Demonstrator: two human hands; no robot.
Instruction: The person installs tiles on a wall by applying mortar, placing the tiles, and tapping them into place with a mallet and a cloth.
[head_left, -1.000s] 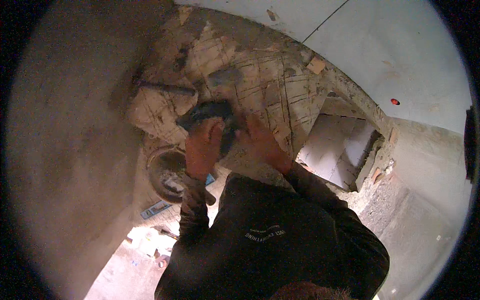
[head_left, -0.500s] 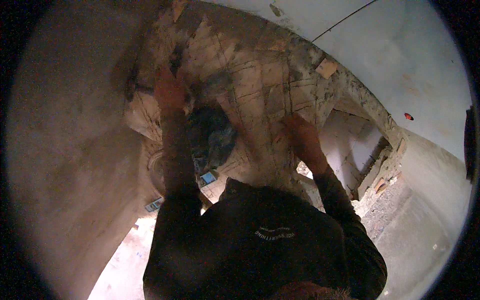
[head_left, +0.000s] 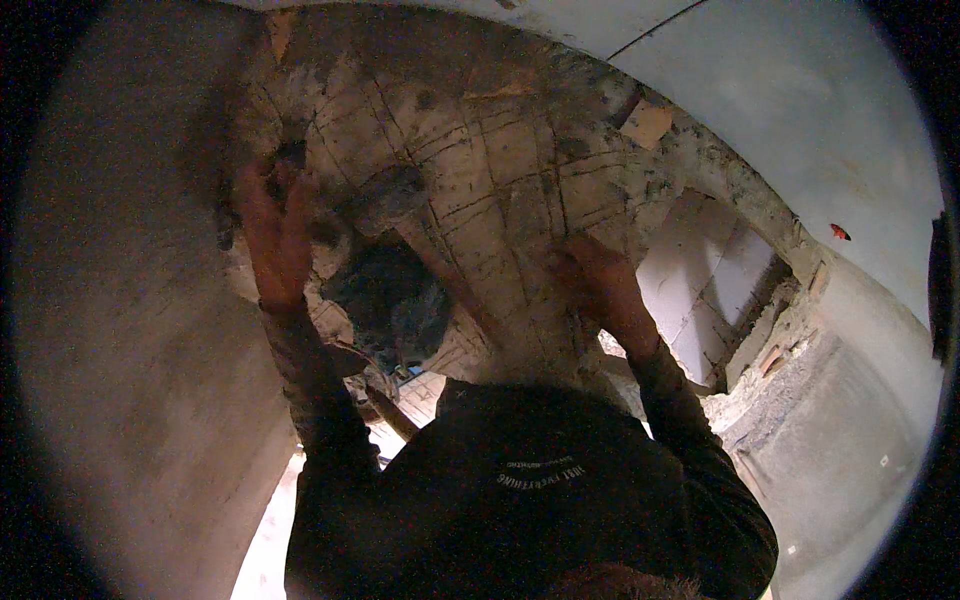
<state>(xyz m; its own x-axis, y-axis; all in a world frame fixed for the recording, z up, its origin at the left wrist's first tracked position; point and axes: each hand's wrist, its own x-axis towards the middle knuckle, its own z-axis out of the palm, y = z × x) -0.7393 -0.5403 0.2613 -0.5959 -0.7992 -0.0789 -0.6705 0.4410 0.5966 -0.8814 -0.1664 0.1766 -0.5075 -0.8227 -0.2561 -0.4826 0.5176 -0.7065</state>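
My left hand reaches forward on the left, its fingers curled at a dark object that I cannot make out. My right hand is lower right, fingers curled at the scored, mortar-stained surface; what they hold, if anything, is hidden. Between my hands, a hammer-like tool lies with its wooden handle toward me. A crumpled dark cloth or bag sits below it. A round pan is mostly hidden by my left forearm.
A rough grey wall borders the left. A pale wall curves round the top right, with a loose tan piece at its foot. A rough-edged opening shows white tiles on the right. A small red spot marks the pale wall.
My left hand has left the dark cloth and moved up and left. My right hand has shifted right from near the middle. The round pan has become mostly covered.
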